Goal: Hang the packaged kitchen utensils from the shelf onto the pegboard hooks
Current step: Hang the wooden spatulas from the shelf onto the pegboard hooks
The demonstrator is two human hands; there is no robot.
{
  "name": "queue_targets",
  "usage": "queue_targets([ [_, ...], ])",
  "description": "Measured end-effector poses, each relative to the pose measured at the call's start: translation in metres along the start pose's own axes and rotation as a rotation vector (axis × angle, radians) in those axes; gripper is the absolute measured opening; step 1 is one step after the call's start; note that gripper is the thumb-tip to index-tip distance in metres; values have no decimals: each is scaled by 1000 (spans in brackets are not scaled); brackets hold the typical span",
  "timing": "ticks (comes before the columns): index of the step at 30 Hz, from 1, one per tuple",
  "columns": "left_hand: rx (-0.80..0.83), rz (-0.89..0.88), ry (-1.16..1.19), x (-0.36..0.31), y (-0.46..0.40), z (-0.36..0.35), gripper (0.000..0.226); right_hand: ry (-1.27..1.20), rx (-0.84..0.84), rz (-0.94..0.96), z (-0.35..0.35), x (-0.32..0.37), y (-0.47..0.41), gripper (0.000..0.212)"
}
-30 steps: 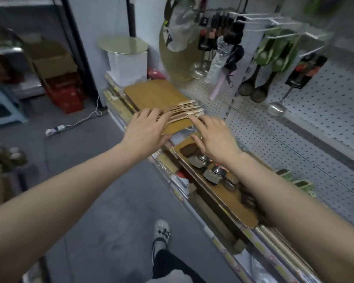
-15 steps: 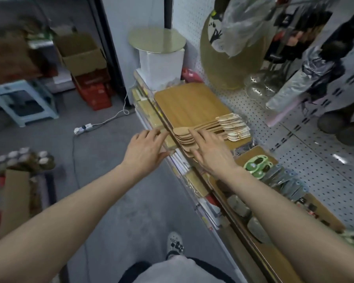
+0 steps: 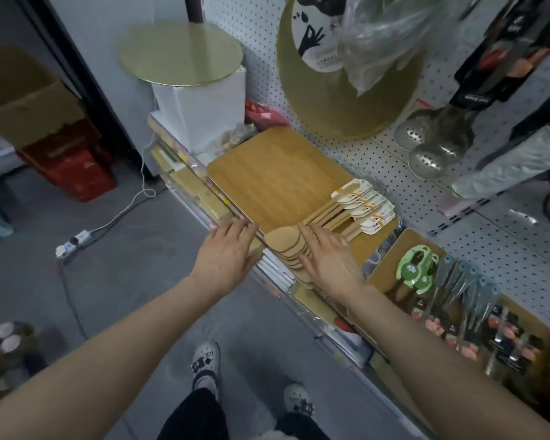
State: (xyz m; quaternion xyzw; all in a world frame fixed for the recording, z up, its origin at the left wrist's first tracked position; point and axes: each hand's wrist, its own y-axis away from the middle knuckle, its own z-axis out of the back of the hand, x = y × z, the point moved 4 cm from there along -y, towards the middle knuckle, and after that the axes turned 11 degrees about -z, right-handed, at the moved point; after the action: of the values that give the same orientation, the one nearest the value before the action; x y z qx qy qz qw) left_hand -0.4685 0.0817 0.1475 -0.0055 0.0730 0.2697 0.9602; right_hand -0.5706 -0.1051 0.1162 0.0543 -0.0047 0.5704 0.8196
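I'm looking down at a fanned stack of wooden spatulas (image 3: 302,246), pale tan, rounded blades overlapping toward me and slim handles running off toward two o'clock, each handle end capped with a white printed card (image 3: 367,206). The stack lies on a bamboo cutting board (image 3: 273,176) on the shelf (image 3: 302,300), at the foot of the pegboard (image 3: 394,166). My left hand (image 3: 224,254) sits at nine o'clock of the blades, fingers straight and flat on the board's near edge, holding nothing. My right hand (image 3: 329,255) is at three o'clock of the blades, fingers extended and lying over the handles, covering the lower spatulas; I can't tell how many are in the stack. The print on the cards is too small to read. At four o'clock more packaged utensils (image 3: 458,287) lie on the shelf, blurred and cut off by the frame edge. Slotted metal ladles (image 3: 429,144) hang on the pegboard at one o'clock, their handles hidden behind dark packaging.
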Motion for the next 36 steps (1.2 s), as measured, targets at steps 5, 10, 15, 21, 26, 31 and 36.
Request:
queue_targets([
  [5,123,-159,25,40,-49,-34,63,-66,63,-208,-29,0,-26,65],
  [10,173,-274,55,53,-108,-70,61,-68,78,-357,-49,-24,-53,62],
  [15,197,-343,77,47,-177,-110,60,-69,84,-451,-79,-60,-89,61],
  [21,248,-393,137,18,-260,-160,56,-87,104,-535,-123,-105,-125,61],
  [26,361,-320,275,-12,-304,-201,56,-107,103,-566,-146,-123,-139,59],
  [31,356,-232,456,-15,-317,-214,53,-100,1,-557,-146,-124,-143,53],
  [36,346,-141,479,23,-307,-209,66,-145,-55,-582,-138,-125,-167,46],
])
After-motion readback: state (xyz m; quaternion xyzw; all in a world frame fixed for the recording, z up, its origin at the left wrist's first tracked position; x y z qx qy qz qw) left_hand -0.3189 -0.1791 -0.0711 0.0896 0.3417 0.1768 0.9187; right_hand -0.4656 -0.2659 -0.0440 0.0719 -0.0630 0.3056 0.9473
